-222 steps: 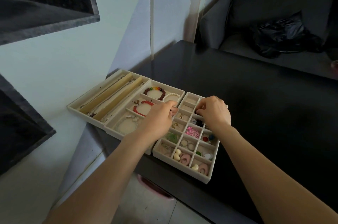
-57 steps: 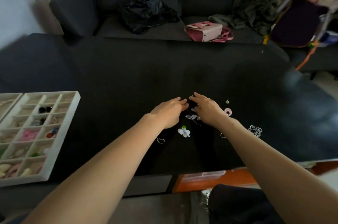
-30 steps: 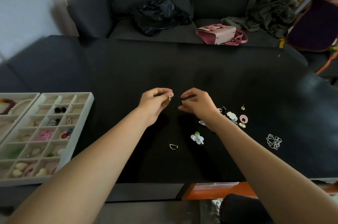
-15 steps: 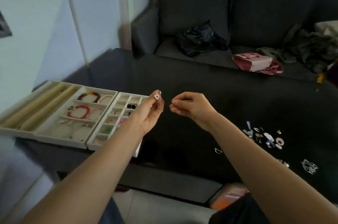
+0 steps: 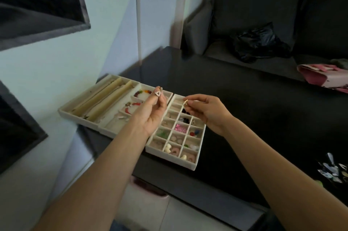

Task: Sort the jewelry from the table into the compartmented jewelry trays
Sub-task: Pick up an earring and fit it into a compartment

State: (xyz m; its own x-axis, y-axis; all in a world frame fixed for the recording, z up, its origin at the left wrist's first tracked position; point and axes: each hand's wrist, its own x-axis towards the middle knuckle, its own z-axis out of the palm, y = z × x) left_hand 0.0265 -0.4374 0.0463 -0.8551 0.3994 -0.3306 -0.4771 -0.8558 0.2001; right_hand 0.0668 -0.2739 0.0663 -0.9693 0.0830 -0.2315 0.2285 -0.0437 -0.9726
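Two big things fill the room here: a dark grey sofa [image 5: 263, 14] at the far side with a black plastic bag [image 5: 259, 42] and a pink handbag [image 5: 320, 78] on its seat, and the black surface [image 5: 263, 117] in front of it. Along the left edge of that surface sit three cream trays side by side: a long-slot tray [image 5: 90, 102] farthest left, a bracelet tray [image 5: 120, 119] in the middle with red and multicolour bead bracelets in it, and a small-grid earring tray [image 5: 188, 163] on the right, most of its near cells holding little pieces. Both hands hover over the trays. Left hand [image 5: 152, 115], palm up, fingers curled, pinches a small silver triangle earring [image 5: 157, 93] at the fingertips above the bracelet tray. Right hand [image 5: 205, 112] pinches a tiny gold piece [image 5: 185, 102], too small to make out, over the far end of the earring tray. Way off at the near right there's a little loose jewelry pile [image 5: 333, 172] on the surface.
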